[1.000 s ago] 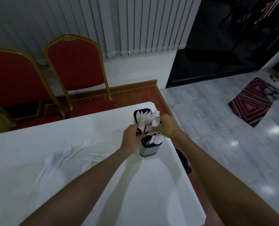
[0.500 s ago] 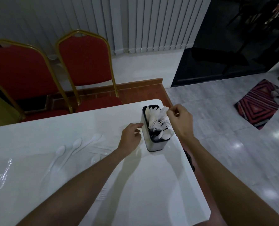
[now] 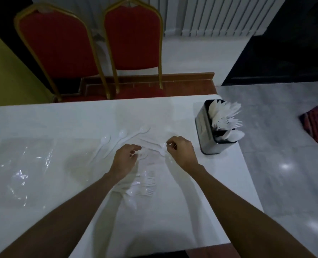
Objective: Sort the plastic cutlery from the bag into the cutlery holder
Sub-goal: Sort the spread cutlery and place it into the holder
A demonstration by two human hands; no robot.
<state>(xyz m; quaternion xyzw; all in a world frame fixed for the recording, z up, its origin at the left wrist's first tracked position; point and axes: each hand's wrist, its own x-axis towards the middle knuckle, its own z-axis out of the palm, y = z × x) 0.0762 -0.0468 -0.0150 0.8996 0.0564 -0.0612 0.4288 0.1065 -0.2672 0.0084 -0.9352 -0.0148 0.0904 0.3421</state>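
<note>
White plastic everywhere on this pale desk (image 3: 42, 118). Both hands hover low over the loose cutlery, so each can gather a piece. The left hand (image 3: 126, 155) curls narrow over a spoon end; whether it has hold, I cannot tell. The right hand (image 3: 181, 150) pinches fingertips at another piece, hold unclear. Spoons (image 3: 121, 136) lie fanned just beyond, forks (image 3: 147, 183) between the forearms. The cutlery holder (image 3: 210, 135) stands well stocked at the right corner, within reach. A clear bag (image 3: 24, 164) lies flat, left.

holder (image 3: 208, 135) on surface (image 3: 173, 220), 2 o'clock | spoons (image 3: 117, 140) centre, 11 o'clock of forks (image 3: 147, 185) | bag (image 3: 22, 164) 9 o'clock | chairs (image 3: 132, 38) behind, 12 o'clock
</note>
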